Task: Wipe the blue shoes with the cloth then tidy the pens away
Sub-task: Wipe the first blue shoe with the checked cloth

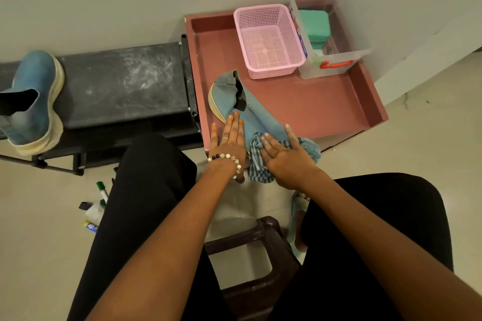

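Note:
One blue shoe [242, 101] lies on its side in the reddish-brown tray [326, 104], its toe toward me. My left hand [229, 141] rests flat on the shoe's sole side, fingers together. My right hand [284, 154] presses a blue checked cloth [258, 161] against the shoe's toe, palm down with fingers spread. The second blue shoe [34, 101] sits on the black shoe rack [122, 83] at the far left. Several pens and markers [97, 206] lie on the floor beside my left leg.
A pink mesh basket [268, 39] and a clear plastic box [331, 36] with a green item stand at the tray's back. A dark brown stool [258, 268] is between my knees. Walls close off the back and right.

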The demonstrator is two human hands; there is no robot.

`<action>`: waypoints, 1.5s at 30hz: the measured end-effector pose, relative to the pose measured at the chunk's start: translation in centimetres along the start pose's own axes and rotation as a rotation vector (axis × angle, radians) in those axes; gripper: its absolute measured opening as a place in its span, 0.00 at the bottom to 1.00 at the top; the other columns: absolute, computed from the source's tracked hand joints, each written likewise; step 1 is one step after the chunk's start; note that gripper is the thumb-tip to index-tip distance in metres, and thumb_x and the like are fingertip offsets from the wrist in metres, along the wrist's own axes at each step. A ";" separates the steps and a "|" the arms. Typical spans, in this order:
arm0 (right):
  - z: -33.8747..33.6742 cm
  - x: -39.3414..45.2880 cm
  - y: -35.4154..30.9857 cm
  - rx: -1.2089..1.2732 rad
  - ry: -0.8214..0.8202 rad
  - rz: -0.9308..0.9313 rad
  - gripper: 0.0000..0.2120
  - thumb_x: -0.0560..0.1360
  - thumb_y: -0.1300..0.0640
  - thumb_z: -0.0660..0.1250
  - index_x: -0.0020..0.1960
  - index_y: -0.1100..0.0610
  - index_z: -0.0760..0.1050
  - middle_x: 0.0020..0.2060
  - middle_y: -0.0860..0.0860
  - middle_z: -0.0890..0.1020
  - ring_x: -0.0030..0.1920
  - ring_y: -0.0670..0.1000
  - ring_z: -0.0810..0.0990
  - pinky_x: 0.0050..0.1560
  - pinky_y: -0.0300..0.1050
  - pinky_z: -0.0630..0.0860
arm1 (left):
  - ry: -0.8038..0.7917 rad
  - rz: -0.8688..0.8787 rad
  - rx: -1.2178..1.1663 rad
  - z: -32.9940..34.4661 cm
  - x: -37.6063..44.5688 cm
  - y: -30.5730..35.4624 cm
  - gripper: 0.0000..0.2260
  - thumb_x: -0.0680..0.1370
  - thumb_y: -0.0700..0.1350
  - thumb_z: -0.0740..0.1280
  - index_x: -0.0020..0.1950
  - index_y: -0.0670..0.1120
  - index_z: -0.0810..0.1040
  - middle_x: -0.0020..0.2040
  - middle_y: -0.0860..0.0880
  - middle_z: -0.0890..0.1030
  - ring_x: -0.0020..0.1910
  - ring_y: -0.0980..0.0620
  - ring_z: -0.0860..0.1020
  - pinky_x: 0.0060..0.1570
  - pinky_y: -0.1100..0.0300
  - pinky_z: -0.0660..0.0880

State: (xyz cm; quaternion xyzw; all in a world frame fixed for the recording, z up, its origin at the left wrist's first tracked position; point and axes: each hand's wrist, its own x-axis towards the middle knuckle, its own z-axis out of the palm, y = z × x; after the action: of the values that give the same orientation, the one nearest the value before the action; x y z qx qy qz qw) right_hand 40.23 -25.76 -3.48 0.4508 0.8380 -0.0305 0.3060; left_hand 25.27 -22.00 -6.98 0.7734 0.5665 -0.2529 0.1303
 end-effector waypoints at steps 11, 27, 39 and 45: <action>-2.3 4.7 0.4 -0.013 0.049 0.075 0.29 0.82 0.48 0.45 0.77 0.61 0.43 0.77 0.58 0.42 0.76 0.54 0.36 0.68 0.71 0.33 | -0.069 0.008 0.080 -0.2 0.2 -0.2 0.67 0.60 0.61 0.78 0.75 0.39 0.30 0.73 0.39 0.27 0.72 0.41 0.26 0.64 0.37 0.30; -1.0 1.9 -0.3 0.025 -0.039 0.077 0.29 0.81 0.50 0.47 0.77 0.62 0.43 0.77 0.59 0.42 0.76 0.54 0.37 0.68 0.73 0.36 | -0.027 -0.006 0.021 -0.2 0.2 0.1 0.64 0.63 0.55 0.79 0.74 0.37 0.31 0.73 0.40 0.27 0.73 0.42 0.29 0.68 0.37 0.34; -0.6 2.5 1.7 -0.049 0.029 -0.083 0.28 0.81 0.53 0.47 0.77 0.61 0.43 0.77 0.58 0.43 0.77 0.54 0.39 0.68 0.69 0.33 | -0.064 -0.005 0.052 -0.2 0.4 -0.2 0.68 0.59 0.59 0.80 0.74 0.38 0.29 0.73 0.40 0.27 0.73 0.43 0.28 0.68 0.38 0.34; 1.5 -1.7 3.4 0.139 -0.046 -0.153 0.35 0.72 0.66 0.57 0.77 0.53 0.54 0.77 0.52 0.49 0.77 0.48 0.47 0.72 0.61 0.37 | -0.053 0.008 0.005 -0.3 0.0 -0.2 0.65 0.61 0.51 0.80 0.74 0.37 0.30 0.74 0.41 0.27 0.74 0.44 0.30 0.70 0.39 0.35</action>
State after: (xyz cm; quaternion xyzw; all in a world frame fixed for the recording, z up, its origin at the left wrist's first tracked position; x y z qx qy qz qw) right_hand 44.28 -25.45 -2.98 0.4047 0.8587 -0.1223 0.2897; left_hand 25.14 -21.80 -6.70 0.7690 0.5591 -0.2742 0.1446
